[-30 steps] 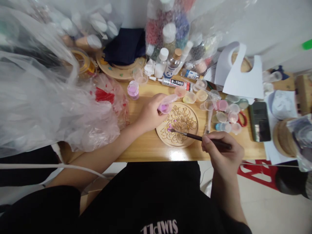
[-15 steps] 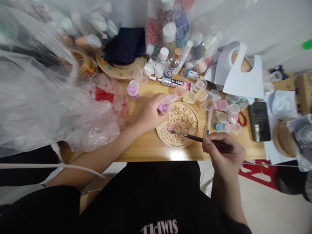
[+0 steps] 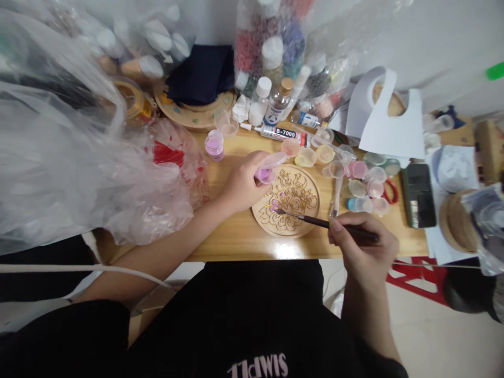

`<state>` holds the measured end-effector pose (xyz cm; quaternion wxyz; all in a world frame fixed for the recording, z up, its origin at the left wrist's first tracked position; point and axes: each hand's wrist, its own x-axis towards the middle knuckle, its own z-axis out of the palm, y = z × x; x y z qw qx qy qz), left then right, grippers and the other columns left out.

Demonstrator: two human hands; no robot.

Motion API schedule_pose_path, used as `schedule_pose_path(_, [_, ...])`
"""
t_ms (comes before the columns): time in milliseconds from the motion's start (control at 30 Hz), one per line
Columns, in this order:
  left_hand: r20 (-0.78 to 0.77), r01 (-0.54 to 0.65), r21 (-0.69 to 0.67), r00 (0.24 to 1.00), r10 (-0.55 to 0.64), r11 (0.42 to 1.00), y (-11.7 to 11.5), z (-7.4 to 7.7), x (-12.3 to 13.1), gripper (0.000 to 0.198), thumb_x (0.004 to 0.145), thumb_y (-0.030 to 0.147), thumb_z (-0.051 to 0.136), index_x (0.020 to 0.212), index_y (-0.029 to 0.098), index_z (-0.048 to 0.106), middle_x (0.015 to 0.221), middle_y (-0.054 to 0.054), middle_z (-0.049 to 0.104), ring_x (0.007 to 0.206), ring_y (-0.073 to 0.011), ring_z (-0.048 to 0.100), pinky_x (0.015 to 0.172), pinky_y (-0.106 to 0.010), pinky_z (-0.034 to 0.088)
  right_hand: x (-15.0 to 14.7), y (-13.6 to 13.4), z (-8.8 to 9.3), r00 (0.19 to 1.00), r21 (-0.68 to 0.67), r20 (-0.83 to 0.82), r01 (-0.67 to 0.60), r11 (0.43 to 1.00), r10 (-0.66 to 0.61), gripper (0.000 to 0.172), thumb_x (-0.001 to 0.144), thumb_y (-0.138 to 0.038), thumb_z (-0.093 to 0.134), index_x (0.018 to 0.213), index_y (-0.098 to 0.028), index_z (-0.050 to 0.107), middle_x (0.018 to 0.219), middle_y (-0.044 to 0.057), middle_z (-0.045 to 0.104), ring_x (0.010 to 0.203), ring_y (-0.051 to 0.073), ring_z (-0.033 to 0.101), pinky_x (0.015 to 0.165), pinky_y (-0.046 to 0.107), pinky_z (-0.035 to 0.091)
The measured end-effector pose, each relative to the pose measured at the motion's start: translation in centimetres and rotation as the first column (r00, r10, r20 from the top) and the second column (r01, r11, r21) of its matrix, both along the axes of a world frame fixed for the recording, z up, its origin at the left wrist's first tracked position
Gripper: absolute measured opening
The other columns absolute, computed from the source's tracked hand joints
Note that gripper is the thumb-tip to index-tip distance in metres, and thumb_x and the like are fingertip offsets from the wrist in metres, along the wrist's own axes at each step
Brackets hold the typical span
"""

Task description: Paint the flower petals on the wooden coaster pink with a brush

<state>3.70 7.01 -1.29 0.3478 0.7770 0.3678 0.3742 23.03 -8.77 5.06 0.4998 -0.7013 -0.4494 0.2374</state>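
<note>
My left hand (image 3: 249, 181) is closed around a small clear plastic cup (image 3: 266, 175) with purple paste inside and its lid flipped up. The cup hangs over the upper left rim of a round wooden board (image 3: 259, 219), which carries a raised gold flower outline. Some petals at the board's left hold purple patches (image 3: 274, 205). In my right hand (image 3: 364, 241) is a small palette knife (image 3: 318, 222) with a dark handle. Its metal tip points left and lies at the flower, by the purple petals; whether it touches the board I cannot tell.
Several small paint cups (image 3: 357, 169) and a brush (image 3: 337, 194) lie to the right, near a phone (image 3: 419, 195). Behind the board are a glue tube (image 3: 285, 134) and bottles (image 3: 275, 105). Plastic bags (image 3: 149, 194) crowd the left. A purple jar (image 3: 214, 146) stands nearby.
The palette knife and my right hand have shifted very slightly to the right. My left hand and its cup stay in place.
</note>
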Motion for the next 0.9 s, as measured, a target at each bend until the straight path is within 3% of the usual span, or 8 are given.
schedule_pose_path(433, [-0.016, 0.002, -0.004, 1.000, -0.002, 1.000, 0.0, 0.1, 0.0, 0.032, 0.077, 0.001, 0.065, 0.106, 0.015, 0.063, 0.104, -0.005, 0.073, 0.096, -0.0191, 0.070, 0.085, -0.031, 0.059, -0.1, 0.2, -0.3, 0.999, 0.019, -0.047, 0.010, 1.000, -0.009, 0.018, 0.080, -0.033, 0.085, 0.073, -0.021, 0.073, 0.060, -0.003, 0.065, 0.046, 0.009, 0.056, 0.044, 0.020, 0.047])
schedule_pose_path(533, [-0.030, -0.012, -0.012, 0.999, 0.012, 1.000, 0.0, 0.0, 0.0, 0.033, 0.077, 0.001, 0.066, 0.107, 0.015, 0.063, 0.105, -0.005, 0.073, 0.096, -0.0190, 0.070, 0.085, -0.031, 0.059, 0.0, 0.5, -0.6, 0.981, 0.013, -0.170, 0.097, 0.995, -0.093, 0.022, 0.077, -0.034, 0.087, 0.071, -0.020, 0.071, 0.053, -0.004, 0.062, 0.042, 0.009, 0.054, 0.040, 0.021, 0.045])
schedule_pose_path(667, [0.000, -0.005, 0.009, 1.000, 0.005, 1.000, 0.1, -0.2, 0.0, 0.032, 0.077, 0.000, 0.065, 0.106, 0.015, 0.063, 0.103, -0.005, 0.073, 0.095, -0.0181, 0.070, 0.083, -0.030, 0.058, 0.3, 1.4, -1.0, 0.896, -0.076, -0.397, 0.186, 0.980, -0.201, 0.031, 0.065, -0.038, 0.092, 0.063, -0.020, 0.066, 0.041, -0.006, 0.055, 0.031, 0.008, 0.044, 0.030, 0.018, 0.030])
schedule_pose_path(767, [0.012, 0.001, 0.018, 1.000, -0.001, 1.000, 0.2, -0.3, 0.1, 0.033, 0.075, -0.002, 0.065, 0.104, 0.014, 0.063, 0.100, -0.005, 0.073, 0.093, -0.0179, 0.070, 0.081, -0.030, 0.058, 0.5, 1.9, -1.0, 0.872, -0.087, -0.446, 0.184, 0.979, -0.203, 0.034, 0.066, -0.040, 0.090, 0.061, -0.021, 0.062, 0.040, -0.007, 0.052, 0.029, 0.007, 0.040, 0.029, 0.018, 0.026])
schedule_pose_path(900, [0.000, -0.013, 0.006, 1.000, 0.013, 1.000, 0.2, -0.2, 0.1, 0.030, 0.075, 0.000, 0.067, 0.102, 0.015, 0.064, 0.097, -0.004, 0.073, 0.089, -0.0181, 0.070, 0.078, -0.030, 0.058, 0.1, 2.4, -0.5, 0.871, 0.014, -0.467, 0.183, 0.983, -0.156, 0.032, 0.071, -0.040, 0.088, 0.064, -0.021, 0.063, 0.043, -0.007, 0.053, 0.034, 0.007, 0.045, 0.032, 0.018, 0.031])
